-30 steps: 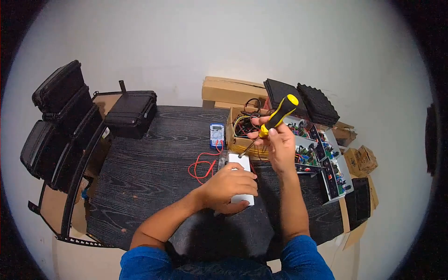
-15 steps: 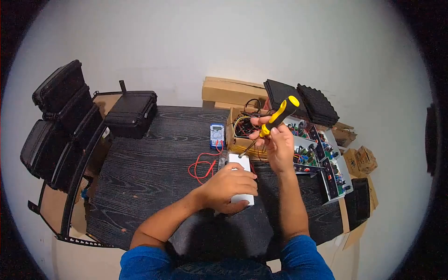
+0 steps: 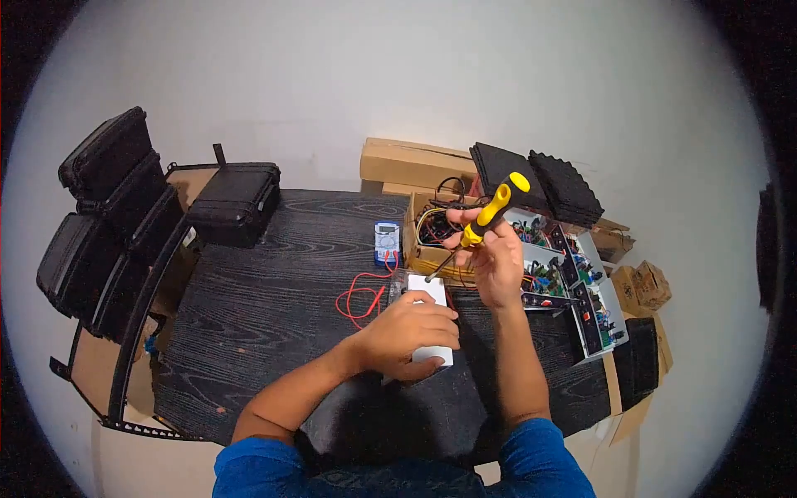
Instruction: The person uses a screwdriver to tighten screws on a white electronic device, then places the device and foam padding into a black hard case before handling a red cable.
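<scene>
So the big dark counter [image 3: 249, 315] runs under both hands, with black cases [image 3: 108, 158] stacked well off to the left hand's left. Right of the right hand there's a group of open-topped housings [image 3: 588, 319] with circuit boards showing, and just beyond that hand a cardboard box [image 3: 425, 256] that keeps a mess of cables corralled. The white box [image 3: 432, 290] is right under the left hand [image 3: 413, 330], fingers and thumb clamped around it, I'd guess so it doesn't twist. Just past the left hand sits a multimeter [image 3: 387, 239], probably parked there for easy reach. The right hand [image 3: 498, 261] pinches a yellow-and-black screwdriver [image 3: 496, 207] low on the handle, tilted so the tip looks to be on the white box's far end, likely for fine control. Smallest stuff: thin red leads [image 3: 351, 303] looping beyond the left forearm.
</scene>
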`<state>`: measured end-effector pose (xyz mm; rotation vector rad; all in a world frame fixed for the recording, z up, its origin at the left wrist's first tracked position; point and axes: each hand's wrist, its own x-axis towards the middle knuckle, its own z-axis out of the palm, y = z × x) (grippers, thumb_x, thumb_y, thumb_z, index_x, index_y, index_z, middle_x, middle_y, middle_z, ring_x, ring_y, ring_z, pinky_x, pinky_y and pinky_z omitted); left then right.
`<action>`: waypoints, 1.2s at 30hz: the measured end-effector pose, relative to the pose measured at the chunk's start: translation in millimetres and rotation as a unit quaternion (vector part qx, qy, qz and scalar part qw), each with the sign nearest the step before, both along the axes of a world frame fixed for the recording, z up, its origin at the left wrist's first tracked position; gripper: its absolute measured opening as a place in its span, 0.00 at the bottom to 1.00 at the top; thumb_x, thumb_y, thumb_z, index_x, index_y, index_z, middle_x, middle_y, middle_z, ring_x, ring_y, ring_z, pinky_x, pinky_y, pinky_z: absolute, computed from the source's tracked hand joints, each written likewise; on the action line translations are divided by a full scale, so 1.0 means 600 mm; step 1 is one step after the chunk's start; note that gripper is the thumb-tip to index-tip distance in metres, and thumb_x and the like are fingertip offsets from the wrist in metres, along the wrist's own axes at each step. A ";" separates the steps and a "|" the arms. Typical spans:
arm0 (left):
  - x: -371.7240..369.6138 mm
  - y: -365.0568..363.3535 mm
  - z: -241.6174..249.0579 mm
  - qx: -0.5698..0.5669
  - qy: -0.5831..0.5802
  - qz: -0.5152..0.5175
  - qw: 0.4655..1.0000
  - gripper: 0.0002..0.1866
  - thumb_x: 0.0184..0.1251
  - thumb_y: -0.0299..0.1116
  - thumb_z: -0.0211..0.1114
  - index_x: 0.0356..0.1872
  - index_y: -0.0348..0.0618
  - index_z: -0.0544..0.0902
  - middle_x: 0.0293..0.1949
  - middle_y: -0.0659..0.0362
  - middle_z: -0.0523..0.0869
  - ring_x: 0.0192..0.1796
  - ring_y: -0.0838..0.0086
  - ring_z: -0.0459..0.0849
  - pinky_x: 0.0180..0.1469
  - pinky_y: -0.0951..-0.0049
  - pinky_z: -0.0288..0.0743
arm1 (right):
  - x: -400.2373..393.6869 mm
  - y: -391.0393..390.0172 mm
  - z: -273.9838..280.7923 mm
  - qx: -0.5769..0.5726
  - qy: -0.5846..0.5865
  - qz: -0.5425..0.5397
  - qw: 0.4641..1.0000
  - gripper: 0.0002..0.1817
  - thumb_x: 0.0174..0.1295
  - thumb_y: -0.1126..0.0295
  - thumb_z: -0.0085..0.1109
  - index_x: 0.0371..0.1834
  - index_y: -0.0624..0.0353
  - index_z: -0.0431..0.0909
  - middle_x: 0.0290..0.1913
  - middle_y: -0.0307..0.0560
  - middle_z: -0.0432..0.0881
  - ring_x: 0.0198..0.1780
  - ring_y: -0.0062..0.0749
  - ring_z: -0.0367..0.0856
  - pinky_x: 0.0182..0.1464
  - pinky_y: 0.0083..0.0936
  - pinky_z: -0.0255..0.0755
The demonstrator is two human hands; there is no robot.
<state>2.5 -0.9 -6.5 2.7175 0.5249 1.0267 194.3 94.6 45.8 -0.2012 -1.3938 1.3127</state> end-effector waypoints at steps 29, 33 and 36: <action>0.000 0.001 0.000 0.009 -0.009 0.003 1.000 0.17 0.62 0.38 0.73 0.52 0.51 0.88 0.54 0.61 0.90 0.69 0.61 0.84 0.70 0.49 0.68 | 0.003 -0.014 0.011 0.034 0.010 -0.098 0.995 0.14 0.79 0.64 0.63 0.58 0.61 0.79 0.54 0.52 0.90 0.42 0.26 0.91 0.40 0.18 0.81; 0.000 0.004 -0.008 0.001 0.000 -0.004 1.000 0.18 0.65 0.39 0.68 0.55 0.53 0.87 0.58 0.61 0.89 0.71 0.61 0.82 0.70 0.47 0.67 | 0.032 -0.014 -0.007 0.040 0.034 -0.127 0.990 0.19 0.82 0.55 0.59 0.60 0.60 0.76 0.51 0.52 0.88 0.37 0.26 0.86 0.35 0.20 0.74; -0.002 0.005 -0.010 -0.002 0.012 0.000 1.000 0.19 0.65 0.41 0.66 0.57 0.54 0.87 0.60 0.61 0.89 0.72 0.60 0.81 0.71 0.46 0.66 | 0.056 -0.008 -0.058 0.025 -0.038 -0.210 0.977 0.19 0.83 0.56 0.57 0.61 0.61 0.77 0.47 0.48 0.87 0.35 0.23 0.81 0.34 0.20 0.72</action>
